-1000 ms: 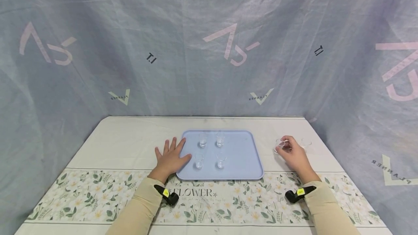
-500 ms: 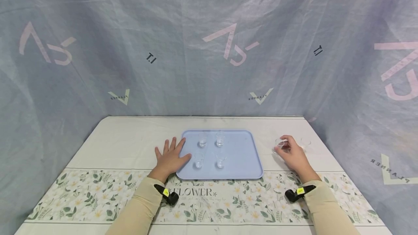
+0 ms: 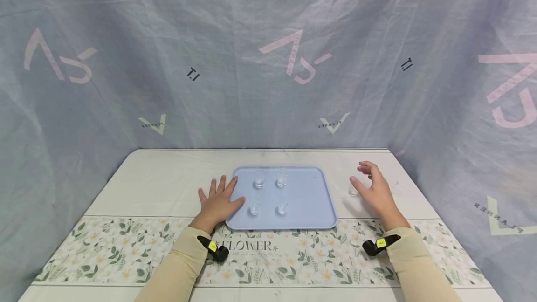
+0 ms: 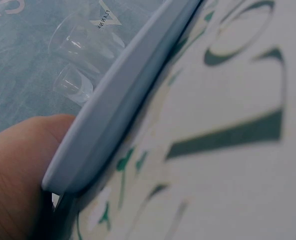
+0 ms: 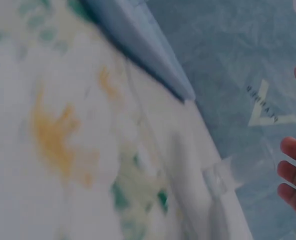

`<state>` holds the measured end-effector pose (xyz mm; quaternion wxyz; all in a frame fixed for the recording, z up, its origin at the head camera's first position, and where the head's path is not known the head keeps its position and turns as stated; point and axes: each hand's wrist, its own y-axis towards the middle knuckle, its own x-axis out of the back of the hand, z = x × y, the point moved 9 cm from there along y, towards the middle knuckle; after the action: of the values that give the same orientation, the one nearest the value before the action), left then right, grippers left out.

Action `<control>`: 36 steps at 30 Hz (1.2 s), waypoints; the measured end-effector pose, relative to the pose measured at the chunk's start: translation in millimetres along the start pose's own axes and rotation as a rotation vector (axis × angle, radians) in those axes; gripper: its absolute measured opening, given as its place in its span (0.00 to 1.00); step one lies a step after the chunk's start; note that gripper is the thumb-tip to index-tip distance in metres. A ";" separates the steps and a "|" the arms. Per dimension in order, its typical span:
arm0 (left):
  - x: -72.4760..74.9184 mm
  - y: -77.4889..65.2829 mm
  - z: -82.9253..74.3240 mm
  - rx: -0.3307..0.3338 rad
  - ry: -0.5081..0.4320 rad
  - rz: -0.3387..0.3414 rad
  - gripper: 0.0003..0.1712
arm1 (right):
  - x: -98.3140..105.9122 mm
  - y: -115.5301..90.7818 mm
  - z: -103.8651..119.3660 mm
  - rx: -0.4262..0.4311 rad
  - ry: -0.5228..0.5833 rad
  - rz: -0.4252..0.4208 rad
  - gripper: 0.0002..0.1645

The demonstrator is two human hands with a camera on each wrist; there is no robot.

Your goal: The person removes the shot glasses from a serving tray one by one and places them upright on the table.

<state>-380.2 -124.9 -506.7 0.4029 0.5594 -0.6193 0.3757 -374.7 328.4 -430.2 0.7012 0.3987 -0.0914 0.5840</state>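
My left hand (image 3: 218,206) lies spread at the left rim of a pale blue tray (image 3: 308,199), its thumb and index fingertip over the edge. Several small clear shot glasses (image 3: 282,180) stand upright on the tray's left and middle part. Right of the tray, my right hand (image 3: 377,195) hovers with thumb and fingers apart around a clear shot glass (image 3: 353,191) on the table. In the right wrist view, a gap shows between that upright shot glass (image 5: 225,177) and the fingers (image 5: 292,172). Part of another clear glass shows faintly behind the hand.
A white tablecloth (image 3: 168,176) with a floral band (image 3: 126,246) covers the table. Grey-blue curtains (image 3: 235,83) hang behind it and on both sides. In the left wrist view, the tray's raised rim (image 4: 113,100) crosses in front of the glasses.
My right hand has let go of the shot glass; its fingers have spread and lifted slightly away. The glass stays on the table. My left hand keeps its place at the tray.
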 end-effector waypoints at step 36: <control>1.4 1.1 -0.1 -0.011 -0.008 0.012 0.47 | -114.9 40.0 75.2 0.001 0.110 0.245 0.35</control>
<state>-381.4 -125.3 -505.4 0.4012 0.5552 -0.6262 0.3724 -419.6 192.6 -430.3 0.6282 0.3523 -0.1003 0.6865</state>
